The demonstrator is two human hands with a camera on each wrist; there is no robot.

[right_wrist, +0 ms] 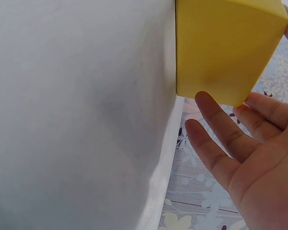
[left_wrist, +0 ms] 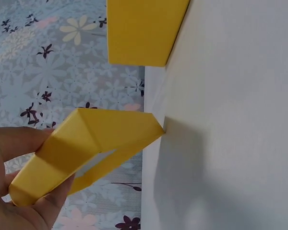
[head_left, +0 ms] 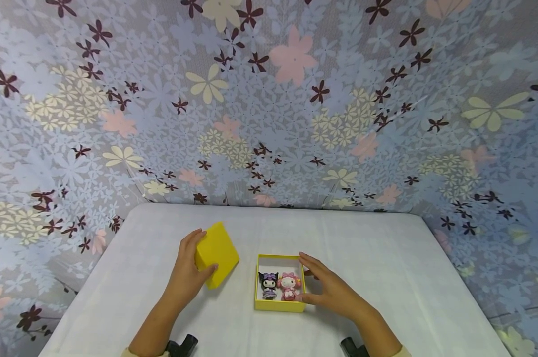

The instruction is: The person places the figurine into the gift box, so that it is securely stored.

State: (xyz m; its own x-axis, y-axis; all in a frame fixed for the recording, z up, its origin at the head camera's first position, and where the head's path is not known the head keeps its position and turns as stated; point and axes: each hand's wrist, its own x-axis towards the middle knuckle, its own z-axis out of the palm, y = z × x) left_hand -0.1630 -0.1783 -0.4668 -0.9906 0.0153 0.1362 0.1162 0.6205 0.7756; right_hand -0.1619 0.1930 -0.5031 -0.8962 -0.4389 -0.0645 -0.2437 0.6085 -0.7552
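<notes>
My left hand [head_left: 185, 276] grips a yellow box lid [head_left: 221, 253] by its side, thumb on one face and fingers behind. The lid is tilted and raised above the table, its hollow underside partly showing in the left wrist view. A yellow open-topped box [head_left: 279, 307] with a white inside sits upright on the table. In it are two small figurines side by side, one black and purple [head_left: 269, 288] and one pink [head_left: 288, 288]. My right hand [head_left: 335, 292] rests at the box's right side with fingers spread and fairly straight, fingertips right at its rim and wall.
The table [head_left: 362, 238] has a white cover and a raised back edge near a floral-patterned cloth [head_left: 269, 124]. Dark wrist-worn devices [head_left: 184, 345] show at the bottom of the head view.
</notes>
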